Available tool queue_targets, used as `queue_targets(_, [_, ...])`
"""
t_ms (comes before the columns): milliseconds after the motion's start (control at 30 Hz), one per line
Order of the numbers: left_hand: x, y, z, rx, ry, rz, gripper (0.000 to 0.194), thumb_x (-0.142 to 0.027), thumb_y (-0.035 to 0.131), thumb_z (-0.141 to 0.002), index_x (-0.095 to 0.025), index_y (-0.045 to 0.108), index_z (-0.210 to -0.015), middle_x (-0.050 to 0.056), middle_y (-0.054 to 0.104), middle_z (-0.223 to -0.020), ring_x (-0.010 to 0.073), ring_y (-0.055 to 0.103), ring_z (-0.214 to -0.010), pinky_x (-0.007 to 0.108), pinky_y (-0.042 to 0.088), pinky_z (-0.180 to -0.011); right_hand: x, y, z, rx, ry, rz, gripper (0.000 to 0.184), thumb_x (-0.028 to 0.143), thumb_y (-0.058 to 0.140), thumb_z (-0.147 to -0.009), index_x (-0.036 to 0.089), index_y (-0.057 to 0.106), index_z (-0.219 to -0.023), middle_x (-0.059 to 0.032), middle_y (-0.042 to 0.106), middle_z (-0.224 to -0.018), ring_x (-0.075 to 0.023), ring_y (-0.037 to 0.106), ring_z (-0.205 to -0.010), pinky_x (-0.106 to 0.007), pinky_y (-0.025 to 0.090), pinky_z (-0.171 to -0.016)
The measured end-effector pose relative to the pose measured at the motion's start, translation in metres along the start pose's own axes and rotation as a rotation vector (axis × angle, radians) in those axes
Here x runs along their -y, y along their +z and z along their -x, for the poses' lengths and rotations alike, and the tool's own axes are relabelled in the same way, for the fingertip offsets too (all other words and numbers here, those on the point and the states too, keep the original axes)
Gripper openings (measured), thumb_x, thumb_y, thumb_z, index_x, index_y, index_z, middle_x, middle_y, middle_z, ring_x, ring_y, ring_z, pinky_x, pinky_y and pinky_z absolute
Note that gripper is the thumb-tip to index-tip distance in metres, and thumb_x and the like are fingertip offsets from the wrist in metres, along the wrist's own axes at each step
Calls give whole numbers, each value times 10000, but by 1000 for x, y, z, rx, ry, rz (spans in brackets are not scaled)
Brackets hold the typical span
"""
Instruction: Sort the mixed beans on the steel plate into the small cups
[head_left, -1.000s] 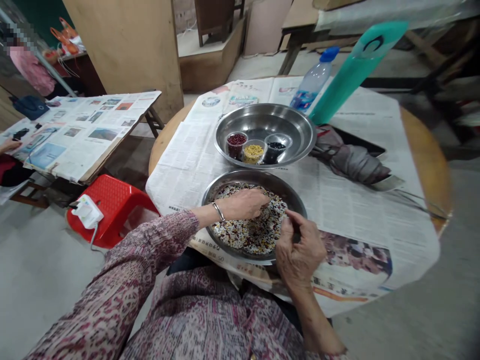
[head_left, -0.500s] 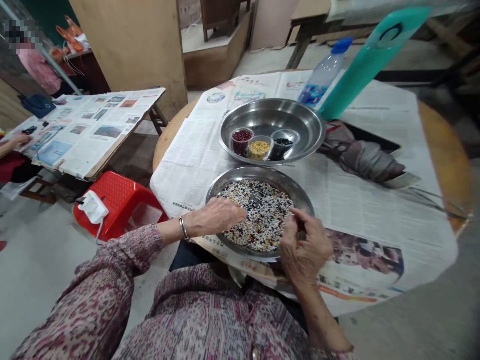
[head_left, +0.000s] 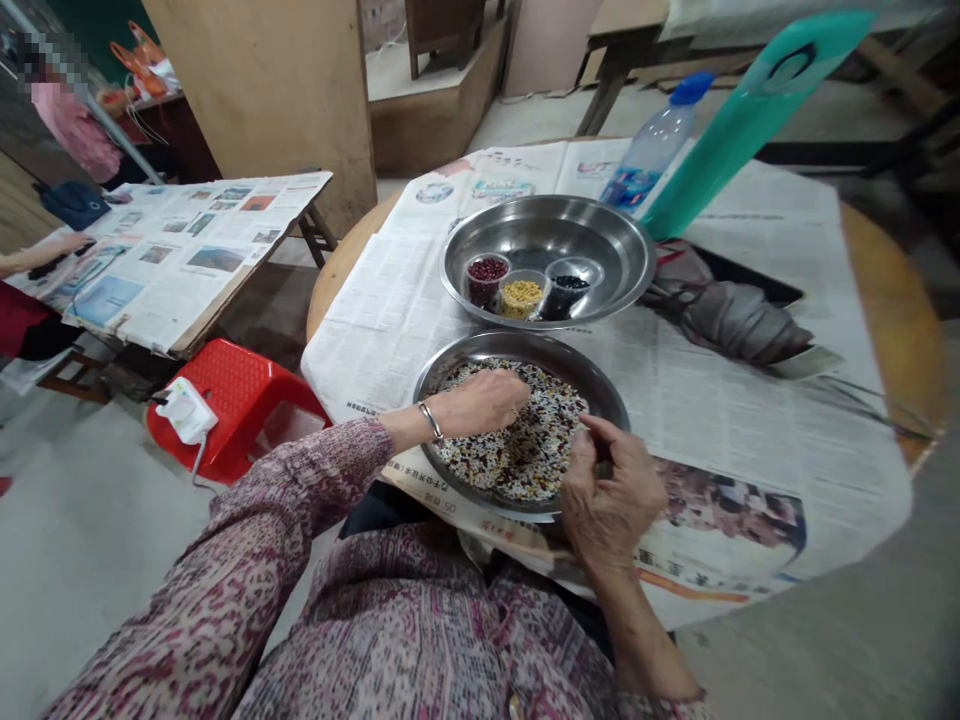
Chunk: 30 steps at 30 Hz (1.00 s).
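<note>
A shallow steel basin in front of me holds a mix of white grains with dark red, yellow and black beans. My left hand, a bracelet on its wrist, is over the mix with its fingers bunched and pointing down; what they hold is hidden. At the basin's right rim, my right hand is curled, thumb and forefinger tips close together over the grains. Whatever is between them is too small to make out. Behind stands a larger steel basin with cups of red beans, yellow beans and black beans.
Newspaper covers the round table. A water bottle, a tall teal object and a folded grey umbrella stand or lie at the right. A red stool is left, beside another table where a person's arm rests.
My left hand has moved right and slightly away from me, from the basin's left side towards its middle. My right hand stays at the rim.
</note>
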<state>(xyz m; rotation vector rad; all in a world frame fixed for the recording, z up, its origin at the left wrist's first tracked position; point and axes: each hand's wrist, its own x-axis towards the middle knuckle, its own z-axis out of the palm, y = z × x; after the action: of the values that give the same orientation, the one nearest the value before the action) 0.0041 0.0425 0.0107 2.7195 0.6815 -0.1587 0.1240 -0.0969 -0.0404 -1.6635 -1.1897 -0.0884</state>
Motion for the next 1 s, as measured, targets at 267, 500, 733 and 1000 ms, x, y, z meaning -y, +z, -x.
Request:
queue_targets(267, [7, -10, 52, -46, -18, 93, 144, -113, 516, -898, -148, 655, -908, 33, 686, -940, 130, 598, -893, 254, 430, -879, -1, 0, 0, 8, 12, -16, 266, 285, 517, -913, 138, 695, -1045, -101, 717, -930, -180, 655, -817, -318, 507, -768])
queue_targets(500, [8, -1, 64, -114, -145, -48, 236, -300, 545, -960, -166, 619, -1139, 78, 612, -1137, 201, 550, -1072, 311, 432, -940, -1, 0, 0, 23, 13, -16, 281, 296, 513, -915, 131, 698, -1048, -106, 715, -928, -174, 644, -795, -312, 500, -760])
queue_targets(733, [4, 2, 31, -66, -51, -70, 294, -212, 594, -892, -210, 624, -1184, 87, 534, -1271, 234, 529, -1095, 372, 428, -966, -1, 0, 0, 33, 32, -21, 287, 314, 513, -908, 136, 696, -1039, -107, 712, -931, -183, 641, -808, -326, 494, -774])
queue_targets(1000, [-10, 6, 3, -65, 15, 155, 131, -115, 567, -850, -149, 650, -944, 49, 679, -982, 172, 598, -949, 306, 463, -892, 1, -1, 1, -6, 40, -10, 272, 308, 519, -916, 140, 698, -1032, -105, 715, -932, -198, 657, -843, -340, 501, -800])
